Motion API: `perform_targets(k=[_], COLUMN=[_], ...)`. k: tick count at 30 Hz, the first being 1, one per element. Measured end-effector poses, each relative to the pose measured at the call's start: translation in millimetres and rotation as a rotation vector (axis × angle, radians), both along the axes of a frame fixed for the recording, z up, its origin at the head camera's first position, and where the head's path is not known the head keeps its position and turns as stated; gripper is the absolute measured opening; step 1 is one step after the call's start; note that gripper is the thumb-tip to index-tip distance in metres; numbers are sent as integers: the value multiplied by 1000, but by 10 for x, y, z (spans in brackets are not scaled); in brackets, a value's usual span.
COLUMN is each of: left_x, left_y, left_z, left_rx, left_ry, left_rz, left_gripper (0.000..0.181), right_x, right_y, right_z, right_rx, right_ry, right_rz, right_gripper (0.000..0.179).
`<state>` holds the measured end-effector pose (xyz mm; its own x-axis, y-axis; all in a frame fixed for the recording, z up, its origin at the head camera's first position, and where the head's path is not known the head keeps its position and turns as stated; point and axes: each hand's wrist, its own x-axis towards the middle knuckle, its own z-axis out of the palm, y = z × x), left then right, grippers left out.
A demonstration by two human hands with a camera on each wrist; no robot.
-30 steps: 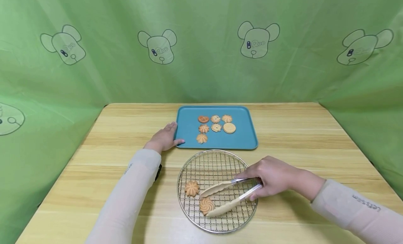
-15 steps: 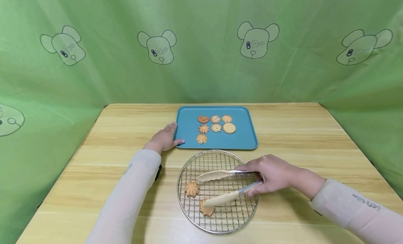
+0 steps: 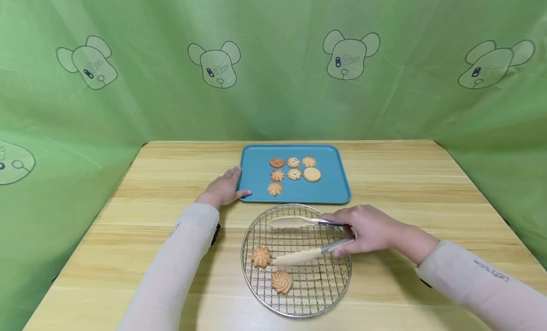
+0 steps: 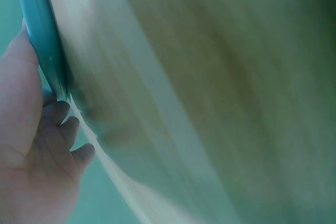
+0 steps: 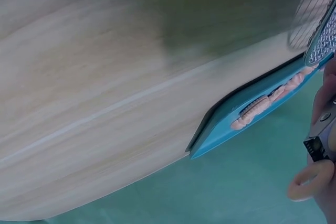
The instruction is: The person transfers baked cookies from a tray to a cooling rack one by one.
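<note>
My right hand [image 3: 369, 229] grips a pair of tongs [image 3: 331, 245] with beige tips. Their arms stand spread, nothing pinched between them, over a round wire rack [image 3: 316, 293]. On the rack lie a flower-shaped cookie [image 3: 260, 256] and, nearer me, a swirl cookie [image 3: 281, 281]. The tongs' beige ring end [image 5: 310, 179] shows in the right wrist view. My left hand [image 3: 223, 187] rests at the left edge of a blue tray [image 3: 329, 193], fingers extended along its side and thumb over the near corner; the left wrist view shows the hand against the rim [image 4: 44, 35].
Several cookies sit in rows on the tray, among them a round one [image 3: 312, 174] and a darker pretzel-like one [image 3: 277, 162]. The tray lies just beyond the rack on the wooden table [image 3: 406, 179]. A green curtain [image 3: 278, 103] surrounds the table's back and sides.
The tongs' tips have come off the swirl cookie, spread wider and moved away from me; the cookie stays on the rack. My left hand and the tray have not moved.
</note>
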<state>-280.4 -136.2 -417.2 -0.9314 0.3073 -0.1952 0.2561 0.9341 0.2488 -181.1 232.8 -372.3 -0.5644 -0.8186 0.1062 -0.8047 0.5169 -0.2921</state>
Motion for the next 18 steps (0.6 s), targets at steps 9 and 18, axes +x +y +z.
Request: perform_targets(k=[9,18], left_x=[7,18], left_y=[7,3], left_z=[-2,7], left_rx=[1,-6], left_ry=[6,8], left_rz=[-2,-13], left_gripper=[89,89], right_x=[-97,-195], right_y=[-8,-8], right_z=[3,-14], right_rx=[61,67], right_ry=[37,35], right_rz=[-110,-164], right_gripper=[88,90])
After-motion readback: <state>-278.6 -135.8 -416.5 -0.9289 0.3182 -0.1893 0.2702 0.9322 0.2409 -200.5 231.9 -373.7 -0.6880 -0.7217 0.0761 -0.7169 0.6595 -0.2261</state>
